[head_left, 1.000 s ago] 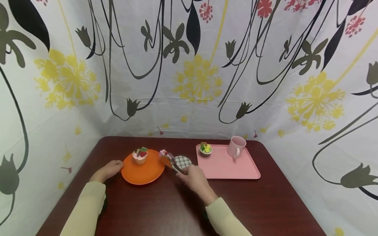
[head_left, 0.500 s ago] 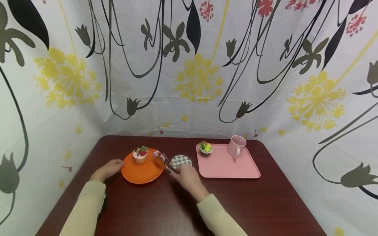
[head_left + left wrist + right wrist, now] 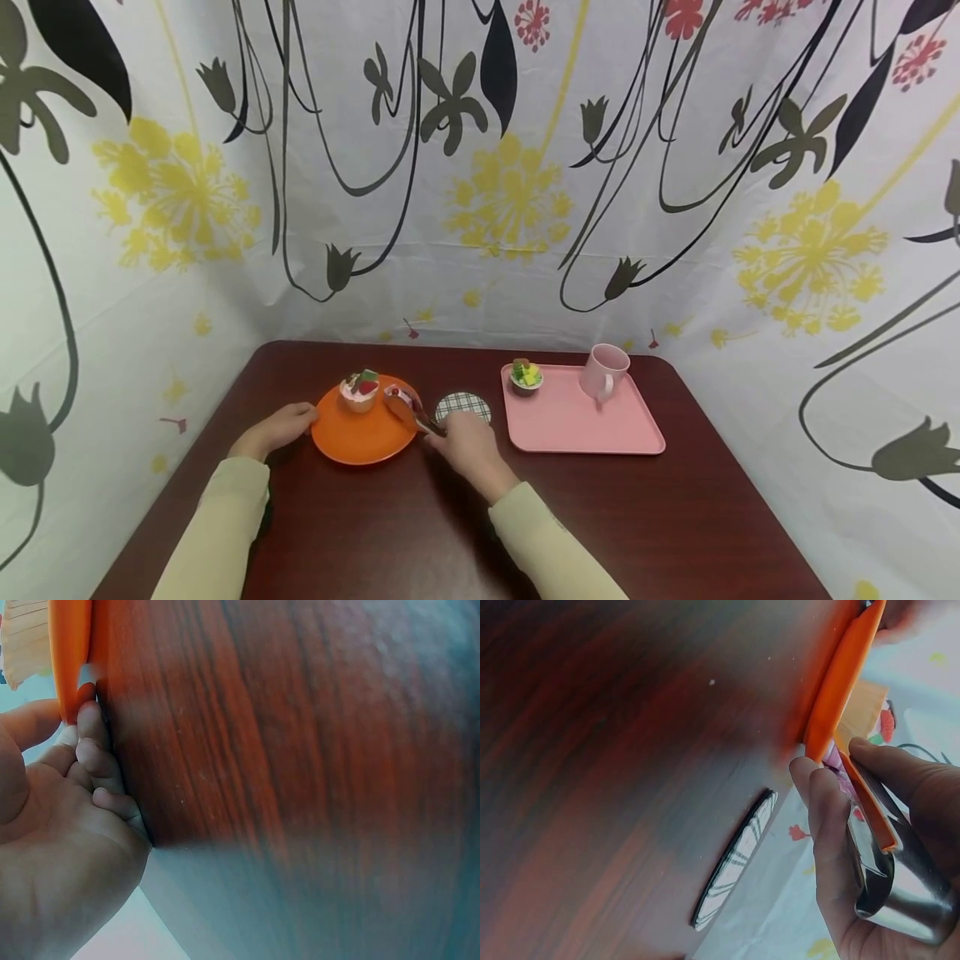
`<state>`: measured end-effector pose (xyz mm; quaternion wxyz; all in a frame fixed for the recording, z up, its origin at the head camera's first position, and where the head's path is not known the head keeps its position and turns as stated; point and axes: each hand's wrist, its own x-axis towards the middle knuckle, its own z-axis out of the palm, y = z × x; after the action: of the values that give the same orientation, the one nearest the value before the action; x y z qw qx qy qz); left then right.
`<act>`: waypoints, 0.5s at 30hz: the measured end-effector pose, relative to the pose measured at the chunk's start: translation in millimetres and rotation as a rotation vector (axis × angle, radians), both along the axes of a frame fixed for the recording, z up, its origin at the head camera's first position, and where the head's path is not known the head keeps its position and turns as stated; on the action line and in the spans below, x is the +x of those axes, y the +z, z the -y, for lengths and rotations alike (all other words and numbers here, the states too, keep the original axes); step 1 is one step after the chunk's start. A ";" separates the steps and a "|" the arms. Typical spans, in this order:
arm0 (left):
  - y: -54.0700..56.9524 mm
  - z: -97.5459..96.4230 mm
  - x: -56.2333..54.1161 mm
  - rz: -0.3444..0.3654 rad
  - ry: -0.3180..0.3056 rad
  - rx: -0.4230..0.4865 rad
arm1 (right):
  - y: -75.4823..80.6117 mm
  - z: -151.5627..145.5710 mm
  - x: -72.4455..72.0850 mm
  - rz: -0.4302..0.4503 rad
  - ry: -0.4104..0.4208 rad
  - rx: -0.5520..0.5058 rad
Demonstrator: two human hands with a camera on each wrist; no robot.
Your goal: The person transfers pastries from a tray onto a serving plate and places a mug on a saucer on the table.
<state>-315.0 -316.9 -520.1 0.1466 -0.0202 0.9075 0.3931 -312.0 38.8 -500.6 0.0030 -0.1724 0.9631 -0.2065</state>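
The left hand [image 3: 279, 429] pinches the left rim of the orange plate [image 3: 360, 446]. In the left wrist view its thumb lies on one side of the rim and fingers on the other. A cupcake [image 3: 358, 395] with pale frosting and red and green toppings sits on the plate. My right hand [image 3: 471, 450] grips metal tongs [image 3: 911, 896] with orange parts, squeezed between thumb and fingers. The tongs reach over the plate's right side. At their tips is a small pink-and-purple dessert piece [image 3: 395, 391], right of the cupcake and partly hidden by the tongs.
A round checked coaster [image 3: 463, 403] lies just behind the right hand. Farther right, a pink tray [image 3: 577, 429] bears a pink mug [image 3: 603, 371] and a small cup with green and yellow toppings [image 3: 527, 377]. Patterned cloth [image 3: 487, 292] hangs behind the dark wooden table [image 3: 375, 533].
My right hand has moved left with the tongs, taking the dessert piece from the plate's right edge to over the plate beside the cupcake. The left hand keeps its place at the rim.
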 end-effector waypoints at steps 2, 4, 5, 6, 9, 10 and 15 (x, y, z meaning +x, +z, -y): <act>0.0 -0.3 -1.0 0.000 -0.001 -0.003 | 0.4 1.9 0.1 0.012 -0.005 0.000; 0.0 -0.6 -1.6 0.004 0.000 -0.007 | 0.8 3.6 0.6 0.018 -0.009 0.003; -0.3 -0.4 -2.0 0.006 -0.001 -0.009 | 1.2 4.4 0.9 0.018 -0.010 0.007; -0.6 -0.4 -2.3 0.011 0.003 -0.008 | 1.6 5.1 1.1 0.016 -0.011 0.011; -1.4 -0.2 -2.7 0.016 -0.003 -0.007 | 2.4 6.8 1.3 0.012 -0.014 0.020; -1.4 0.0 -2.7 0.016 -0.003 -0.006 | 2.5 7.1 1.2 0.012 -0.014 0.021; 0.8 -1.0 -2.0 0.004 -0.006 -0.009 | 2.2 8.4 0.2 0.020 -0.015 0.019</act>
<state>-317.0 -316.0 -519.3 0.1496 -0.0187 0.9089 0.3887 -311.8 30.4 -498.4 0.0127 -0.1629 0.9663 -0.1989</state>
